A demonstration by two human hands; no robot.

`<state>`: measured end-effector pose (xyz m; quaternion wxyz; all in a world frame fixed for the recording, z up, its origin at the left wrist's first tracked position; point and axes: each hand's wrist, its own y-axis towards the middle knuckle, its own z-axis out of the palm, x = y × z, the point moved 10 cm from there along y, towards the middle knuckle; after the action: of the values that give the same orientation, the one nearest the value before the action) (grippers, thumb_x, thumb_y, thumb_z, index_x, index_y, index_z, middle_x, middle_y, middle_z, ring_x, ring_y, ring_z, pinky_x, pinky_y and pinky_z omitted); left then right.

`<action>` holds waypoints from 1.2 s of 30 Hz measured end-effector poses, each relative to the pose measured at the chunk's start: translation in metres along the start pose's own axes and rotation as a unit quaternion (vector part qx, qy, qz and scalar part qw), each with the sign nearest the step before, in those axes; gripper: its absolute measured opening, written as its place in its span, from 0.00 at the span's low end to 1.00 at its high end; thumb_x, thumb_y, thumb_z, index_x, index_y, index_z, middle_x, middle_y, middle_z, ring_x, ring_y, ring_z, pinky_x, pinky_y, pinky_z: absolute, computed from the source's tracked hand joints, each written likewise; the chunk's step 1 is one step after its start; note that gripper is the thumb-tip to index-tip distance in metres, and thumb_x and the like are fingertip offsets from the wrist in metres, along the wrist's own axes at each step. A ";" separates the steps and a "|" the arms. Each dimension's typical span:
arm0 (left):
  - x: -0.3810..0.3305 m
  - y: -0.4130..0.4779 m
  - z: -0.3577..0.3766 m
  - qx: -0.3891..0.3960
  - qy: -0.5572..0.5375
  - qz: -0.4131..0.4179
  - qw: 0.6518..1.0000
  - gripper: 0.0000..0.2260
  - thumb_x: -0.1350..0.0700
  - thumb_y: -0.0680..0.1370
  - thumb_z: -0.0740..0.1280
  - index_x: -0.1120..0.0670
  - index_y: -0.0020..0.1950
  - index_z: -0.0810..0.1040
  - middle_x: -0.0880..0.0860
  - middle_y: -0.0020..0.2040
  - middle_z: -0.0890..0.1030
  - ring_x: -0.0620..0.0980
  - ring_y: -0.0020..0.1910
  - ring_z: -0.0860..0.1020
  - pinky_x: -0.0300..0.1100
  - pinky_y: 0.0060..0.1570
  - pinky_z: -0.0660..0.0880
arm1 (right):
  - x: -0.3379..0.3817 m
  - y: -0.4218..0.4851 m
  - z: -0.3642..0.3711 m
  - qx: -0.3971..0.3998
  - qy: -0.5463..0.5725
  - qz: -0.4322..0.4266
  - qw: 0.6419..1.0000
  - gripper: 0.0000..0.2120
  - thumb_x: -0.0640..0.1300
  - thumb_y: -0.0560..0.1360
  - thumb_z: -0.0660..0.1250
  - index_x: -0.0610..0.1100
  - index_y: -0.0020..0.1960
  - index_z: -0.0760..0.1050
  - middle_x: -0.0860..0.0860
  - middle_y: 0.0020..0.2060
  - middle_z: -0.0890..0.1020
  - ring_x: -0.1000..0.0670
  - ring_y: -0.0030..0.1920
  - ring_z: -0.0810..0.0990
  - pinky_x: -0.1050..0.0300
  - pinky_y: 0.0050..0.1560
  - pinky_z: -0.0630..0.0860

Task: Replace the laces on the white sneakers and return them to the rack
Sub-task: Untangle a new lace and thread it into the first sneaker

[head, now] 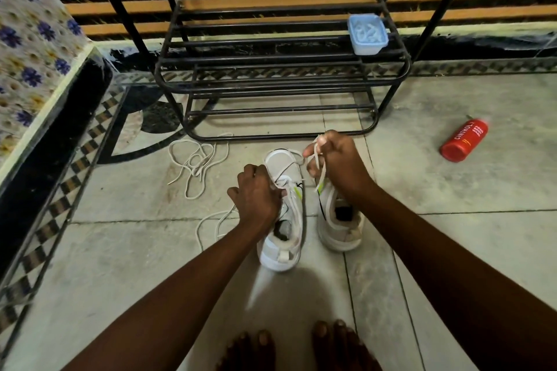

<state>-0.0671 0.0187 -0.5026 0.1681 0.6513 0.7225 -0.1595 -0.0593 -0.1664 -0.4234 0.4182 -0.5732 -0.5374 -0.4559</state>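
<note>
Two white sneakers stand on the tiled floor in front of the black metal rack (283, 75). My left hand (256, 194) grips the left sneaker (283, 217) at its eyelets, where a white lace is threaded. My right hand (334, 159) pinches that lace's free end (319, 156), pulled up above the toe. The right sneaker (339, 220) sits beside it, partly under my right wrist. A loose lace (196, 163) lies tangled on the floor to the left, and another lace (211, 223) trails by my left forearm.
A pale blue plastic tub (367, 34) sits on the rack's middle shelf at right. A red bottle (464, 140) lies on the floor to the right. A patterned cloth-covered ledge (33, 48) borders the left. My bare feet (298, 346) are at the bottom.
</note>
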 end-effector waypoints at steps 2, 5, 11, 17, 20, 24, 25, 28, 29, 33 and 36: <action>0.000 0.000 0.000 -0.003 0.006 0.001 1.000 0.19 0.48 0.74 0.75 0.52 0.61 0.76 0.52 0.62 0.73 0.56 0.63 0.71 0.53 0.56 0.63 | 0.018 -0.001 0.015 0.079 -0.292 -0.128 0.944 0.07 0.38 0.80 0.59 0.39 0.45 0.73 0.39 0.39 0.81 0.43 0.34 0.78 0.49 0.38 0.77; 0.000 -0.001 -0.001 -0.001 0.011 0.000 1.000 0.20 0.46 0.75 0.75 0.52 0.63 0.75 0.52 0.63 0.73 0.55 0.64 0.70 0.53 0.56 0.63 | 0.007 -0.014 0.050 0.245 -0.525 -0.171 0.797 0.11 0.45 0.77 0.62 0.40 0.57 0.72 0.44 0.40 0.74 0.39 0.42 0.78 0.51 0.39 0.73; -0.001 -0.001 -0.004 -0.010 0.025 0.001 1.000 0.18 0.46 0.74 0.74 0.49 0.60 0.74 0.50 0.60 0.74 0.55 0.61 0.71 0.54 0.54 0.63 | 0.040 -0.002 0.053 0.168 -0.593 -0.233 0.752 0.07 0.36 0.73 0.65 0.39 0.48 0.79 0.45 0.46 0.78 0.42 0.51 0.76 0.50 0.42 0.70; -0.002 -0.001 -0.006 -0.016 0.061 0.005 0.998 0.17 0.45 0.74 0.73 0.49 0.59 0.75 0.50 0.57 0.75 0.55 0.58 0.72 0.53 0.52 0.63 | 0.044 0.001 -0.032 -0.105 -0.061 -0.098 0.988 0.10 0.39 0.81 0.62 0.40 0.41 0.75 0.48 0.36 0.79 0.45 0.44 0.81 0.49 0.46 0.74; -0.003 0.000 -0.007 -0.016 0.065 0.007 0.998 0.19 0.44 0.74 0.74 0.48 0.61 0.76 0.49 0.58 0.76 0.56 0.59 0.72 0.53 0.51 0.62 | 0.004 0.002 -0.010 -0.027 0.094 0.063 0.993 0.13 0.35 0.82 0.57 0.40 0.40 0.71 0.50 0.29 0.74 0.50 0.30 0.77 0.52 0.36 0.69; -0.003 0.000 -0.007 -0.016 0.067 0.001 0.998 0.21 0.41 0.73 0.75 0.46 0.62 0.76 0.48 0.58 0.76 0.55 0.59 0.73 0.54 0.53 0.63 | 0.020 -0.006 0.031 0.155 -0.451 -0.158 0.865 0.05 0.41 0.79 0.65 0.39 0.51 0.73 0.43 0.41 0.77 0.45 0.39 0.74 0.50 0.40 0.73; -0.002 0.000 -0.008 -0.016 0.070 0.001 0.997 0.21 0.41 0.73 0.74 0.46 0.62 0.76 0.48 0.59 0.76 0.55 0.60 0.72 0.54 0.53 0.63 | 0.007 -0.012 0.040 0.214 -0.509 -0.143 0.821 0.08 0.44 0.78 0.66 0.40 0.54 0.72 0.43 0.43 0.77 0.43 0.42 0.75 0.51 0.42 0.73; -0.002 -0.001 -0.006 -0.013 0.075 0.002 0.997 0.20 0.41 0.74 0.74 0.47 0.62 0.76 0.48 0.59 0.76 0.55 0.60 0.72 0.54 0.52 0.63 | 0.002 -0.011 0.049 0.249 -0.557 -0.127 0.782 0.05 0.45 0.76 0.66 0.45 0.46 0.71 0.43 0.46 0.78 0.40 0.47 0.79 0.52 0.44 0.73; -0.002 -0.001 -0.006 -0.012 0.076 0.003 0.997 0.20 0.41 0.74 0.74 0.47 0.62 0.76 0.49 0.59 0.76 0.56 0.60 0.72 0.54 0.53 0.63 | 0.015 -0.007 0.047 0.215 -0.552 -0.156 0.791 0.05 0.44 0.77 0.66 0.46 0.44 0.72 0.44 0.45 0.78 0.40 0.48 0.79 0.53 0.44 0.72; -0.003 -0.001 -0.007 -0.018 0.080 0.006 0.997 0.19 0.43 0.75 0.72 0.48 0.63 0.75 0.50 0.58 0.76 0.56 0.59 0.72 0.53 0.51 0.62 | 0.071 0.001 -0.003 -0.005 -0.407 -0.230 0.884 0.09 0.47 0.77 0.68 0.47 0.40 0.79 0.56 0.37 0.71 0.49 0.47 0.71 0.51 0.48 0.64; -0.004 -0.001 -0.005 -0.015 0.083 0.013 0.996 0.19 0.43 0.75 0.71 0.49 0.63 0.75 0.50 0.57 0.76 0.56 0.58 0.72 0.54 0.51 0.63 | 0.057 -0.005 -0.017 -0.045 -0.227 -0.152 0.961 0.11 0.46 0.78 0.65 0.44 0.39 0.77 0.56 0.38 0.73 0.51 0.47 0.73 0.51 0.50 0.65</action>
<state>-0.0677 0.0178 -0.4963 0.1193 0.6692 0.7277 -0.0917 -0.0649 -0.1694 -0.3643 0.1849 -0.5916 -0.6780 -0.3950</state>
